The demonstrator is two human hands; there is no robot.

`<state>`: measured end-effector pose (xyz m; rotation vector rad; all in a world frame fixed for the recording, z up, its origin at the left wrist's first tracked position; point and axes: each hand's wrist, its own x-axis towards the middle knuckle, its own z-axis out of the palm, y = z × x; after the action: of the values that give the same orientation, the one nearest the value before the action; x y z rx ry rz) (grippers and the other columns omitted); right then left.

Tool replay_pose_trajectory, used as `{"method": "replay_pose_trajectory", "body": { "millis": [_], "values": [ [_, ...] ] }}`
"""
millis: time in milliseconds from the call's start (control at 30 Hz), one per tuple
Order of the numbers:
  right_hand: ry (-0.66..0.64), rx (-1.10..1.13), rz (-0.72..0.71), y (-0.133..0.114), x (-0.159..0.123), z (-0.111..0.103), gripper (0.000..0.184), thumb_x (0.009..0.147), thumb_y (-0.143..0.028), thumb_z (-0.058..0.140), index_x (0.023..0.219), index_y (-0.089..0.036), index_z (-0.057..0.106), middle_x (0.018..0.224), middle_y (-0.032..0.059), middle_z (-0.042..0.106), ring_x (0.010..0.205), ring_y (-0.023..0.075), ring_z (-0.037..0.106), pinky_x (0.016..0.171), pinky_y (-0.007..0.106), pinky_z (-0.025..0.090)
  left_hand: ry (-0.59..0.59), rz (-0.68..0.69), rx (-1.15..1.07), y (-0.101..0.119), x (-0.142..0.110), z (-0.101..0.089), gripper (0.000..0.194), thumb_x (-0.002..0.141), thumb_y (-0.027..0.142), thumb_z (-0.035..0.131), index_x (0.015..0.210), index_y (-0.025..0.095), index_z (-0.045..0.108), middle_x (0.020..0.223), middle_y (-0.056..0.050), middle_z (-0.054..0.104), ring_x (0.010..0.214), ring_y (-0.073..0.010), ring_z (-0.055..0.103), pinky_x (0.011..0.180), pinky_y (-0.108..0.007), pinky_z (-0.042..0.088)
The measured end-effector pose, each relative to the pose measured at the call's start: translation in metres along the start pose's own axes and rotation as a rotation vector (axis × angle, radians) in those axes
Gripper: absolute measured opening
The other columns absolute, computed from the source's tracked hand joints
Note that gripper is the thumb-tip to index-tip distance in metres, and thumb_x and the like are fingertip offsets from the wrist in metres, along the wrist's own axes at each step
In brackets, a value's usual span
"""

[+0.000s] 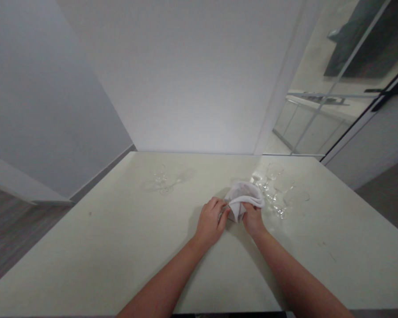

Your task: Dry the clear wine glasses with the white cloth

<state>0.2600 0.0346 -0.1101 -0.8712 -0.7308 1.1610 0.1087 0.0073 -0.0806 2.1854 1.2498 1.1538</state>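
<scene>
Near the middle of the table, a white cloth [245, 191] is bunched up between my two hands. My right hand [253, 220] is closed on the cloth's near right side, with its thumb pushed into the folds. My left hand [212, 221] has its fingers curled round a clear wine glass [221, 213], of which only a shiny bit shows by the fingertips. Cloth and fingers hide most of this glass. Just right of the cloth, several clear stemmed wine glasses [277, 194] are grouped close together; their outlines are faint.
Another clear wine glass [164, 181] is on the far left part of the pale table [96, 260], casting shadows to both sides. A white wall [192, 88] rises behind the table's far edge. A glass partition [318, 115] and a door with a black handle [388, 95] are at right.
</scene>
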Motion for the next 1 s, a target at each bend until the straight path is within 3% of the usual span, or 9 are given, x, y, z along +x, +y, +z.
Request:
{"method": "replay_pose_trajectory", "body": {
  "millis": [133,267,367,433,567,700,833,900,1000],
  "values": [
    [-0.031,0.086,0.070,-0.006,-0.003,0.006,0.016,0.061,-0.024,0.068,0.076,-0.021,0.062,0.073,-0.0037,0.065,0.066,0.0125,0.058,0.060,0.023,0.048,-0.165,-0.095,-0.266,0.000,0.000,0.005,0.024,0.093,0.038,0.043,0.092,0.018,0.056,0.076,-0.003,0.057,0.069,-0.0160,0.053,0.065,-0.028,0.042],
    [-0.066,0.123,0.144,-0.015,-0.003,0.009,0.019,0.061,-0.028,0.069,0.076,-0.021,0.060,0.069,-0.0025,0.065,0.057,0.0135,0.057,0.049,0.023,0.046,-0.320,-0.438,-0.804,0.000,0.002,0.008,0.034,0.086,0.049,0.051,0.082,0.016,0.051,0.058,0.003,0.046,0.047,-0.0090,0.042,0.048,-0.021,0.034],
    [-0.095,0.114,0.199,-0.020,-0.002,0.007,0.020,0.059,-0.032,0.070,0.073,-0.021,0.060,0.065,-0.0010,0.065,0.054,0.0146,0.056,0.046,0.025,0.046,-0.476,-0.612,-1.156,0.002,0.003,0.005,0.038,0.079,0.051,0.059,0.083,0.014,0.054,0.055,0.005,0.040,0.045,-0.0074,0.040,0.047,-0.020,0.036],
    [-0.123,0.079,0.229,-0.021,-0.002,0.004,0.021,0.058,-0.035,0.070,0.071,-0.021,0.061,0.063,0.0003,0.065,0.053,0.0158,0.057,0.044,0.025,0.045,-0.524,-0.641,-1.231,0.004,0.003,0.004,0.040,0.079,0.052,0.059,0.085,0.013,0.056,0.055,0.006,0.038,0.045,-0.0072,0.040,0.047,-0.020,0.036],
    [-0.090,0.042,0.214,-0.022,-0.001,0.003,0.022,0.058,-0.034,0.070,0.073,-0.021,0.062,0.063,0.0004,0.066,0.056,0.0170,0.059,0.046,0.026,0.046,-0.399,-0.574,-1.037,0.005,0.001,0.010,0.043,0.082,0.056,0.053,0.085,0.013,0.054,0.056,0.005,0.040,0.043,-0.0074,0.039,0.045,-0.020,0.032],
    [0.030,0.053,0.145,-0.020,-0.001,0.013,0.023,0.057,-0.027,0.072,0.076,-0.020,0.062,0.070,-0.0020,0.068,0.061,0.0151,0.062,0.054,0.026,0.050,-0.271,-0.322,-0.494,0.005,-0.001,0.012,0.035,0.091,0.046,0.040,0.083,0.015,0.055,0.061,0.000,0.052,0.052,-0.0119,0.046,0.053,-0.023,0.035],
    [0.088,0.046,0.131,-0.018,-0.005,0.024,0.023,0.058,-0.026,0.073,0.078,-0.019,0.064,0.076,-0.0006,0.070,0.068,0.0155,0.064,0.062,0.027,0.052,-0.191,-0.203,0.037,0.003,-0.002,0.008,0.026,0.080,0.036,0.058,0.099,0.018,0.057,0.075,-0.002,0.061,0.065,-0.0167,0.054,0.059,-0.025,0.034],
    [0.087,0.044,0.140,-0.017,-0.006,0.026,0.024,0.059,-0.027,0.073,0.080,-0.019,0.065,0.077,0.0000,0.071,0.068,0.0156,0.064,0.062,0.027,0.053,-0.185,-0.203,0.073,0.002,-0.001,0.008,0.023,0.081,0.031,0.055,0.101,0.018,0.057,0.074,-0.002,0.061,0.065,-0.0165,0.053,0.059,-0.025,0.034],
    [0.061,0.032,0.144,-0.018,-0.007,0.024,0.021,0.058,-0.025,0.073,0.077,-0.019,0.065,0.076,0.0001,0.070,0.067,0.0153,0.064,0.061,0.026,0.052,-0.204,-0.209,-0.093,0.000,0.001,0.010,0.016,0.085,0.027,0.049,0.092,0.017,0.059,0.069,-0.001,0.058,0.061,-0.0141,0.051,0.058,-0.024,0.034]
  ]
}}
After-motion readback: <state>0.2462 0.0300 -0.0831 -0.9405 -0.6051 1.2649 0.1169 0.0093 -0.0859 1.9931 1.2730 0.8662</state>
